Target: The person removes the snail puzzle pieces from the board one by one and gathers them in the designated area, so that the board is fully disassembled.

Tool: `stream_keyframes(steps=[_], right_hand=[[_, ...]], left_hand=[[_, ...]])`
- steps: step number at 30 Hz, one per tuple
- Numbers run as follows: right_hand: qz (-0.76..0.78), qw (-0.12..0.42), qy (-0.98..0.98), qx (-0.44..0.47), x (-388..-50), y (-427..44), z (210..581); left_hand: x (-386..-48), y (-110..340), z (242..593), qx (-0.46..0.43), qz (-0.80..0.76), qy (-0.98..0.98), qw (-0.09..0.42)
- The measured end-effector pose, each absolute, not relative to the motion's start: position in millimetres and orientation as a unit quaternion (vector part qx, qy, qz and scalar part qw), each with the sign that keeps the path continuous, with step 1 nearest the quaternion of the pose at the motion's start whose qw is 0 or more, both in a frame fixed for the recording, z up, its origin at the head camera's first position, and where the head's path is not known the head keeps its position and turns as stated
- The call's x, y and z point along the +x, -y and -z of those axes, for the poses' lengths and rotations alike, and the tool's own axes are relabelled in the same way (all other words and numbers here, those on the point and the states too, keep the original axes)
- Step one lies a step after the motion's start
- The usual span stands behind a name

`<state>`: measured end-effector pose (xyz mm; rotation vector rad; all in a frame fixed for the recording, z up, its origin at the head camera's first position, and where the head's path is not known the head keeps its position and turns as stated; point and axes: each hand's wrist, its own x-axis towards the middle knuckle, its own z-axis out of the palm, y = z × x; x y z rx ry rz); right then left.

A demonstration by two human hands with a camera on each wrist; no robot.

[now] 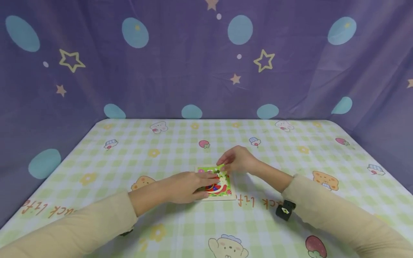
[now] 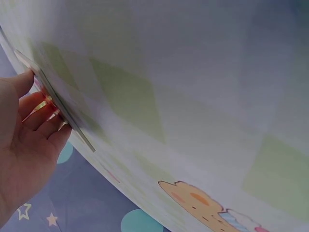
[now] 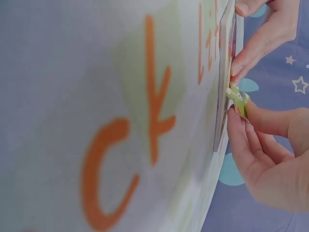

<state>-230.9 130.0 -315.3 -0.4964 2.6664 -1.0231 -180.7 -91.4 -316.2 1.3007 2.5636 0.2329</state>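
Note:
A small square picture puzzle (image 1: 227,190), bright green, red and blue with a pale border, lies on the table in the head view. My left hand (image 1: 185,187) rests on its left part, with fairly straight fingers reaching over the picture and hiding some of it. In the left wrist view, those fingers touch the face of the thin board (image 2: 72,123). At the puzzle's upper right corner, my right hand (image 1: 241,160) pinches a green puzzle piece (image 3: 240,100) between thumb and fingers. This piece is tilted against the board, close to the left fingertips.
A green and white checked tablecloth (image 1: 155,138) with printed cartoon figures covers the table. Behind and beside it hangs a purple curtain (image 1: 193,71) with stars and blue spots. A small black device (image 1: 285,210) sits on the right wrist.

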Motion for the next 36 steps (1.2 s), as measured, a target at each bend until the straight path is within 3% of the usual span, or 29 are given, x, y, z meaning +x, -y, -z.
stream_keyframes(steps=[10, 25, 36], right_hand=[[0.388, 0.111, -0.905, -0.135, -229.5, -135.3, 316.9], [0.441, 0.139, -0.88, -0.106, -235.0, -168.3, 319.9], [0.519, 0.218, -0.824, -0.063, -239.5, -216.5, 320.5]], left_hand=[[-179.8, 91.7, 315.9, 0.446, -0.08, -0.882, 0.128], [-179.7, 90.4, 315.7, 0.451, -0.077, -0.881, 0.124], [-179.7, 91.5, 318.7, 0.45, -0.079, -0.881, 0.121]])
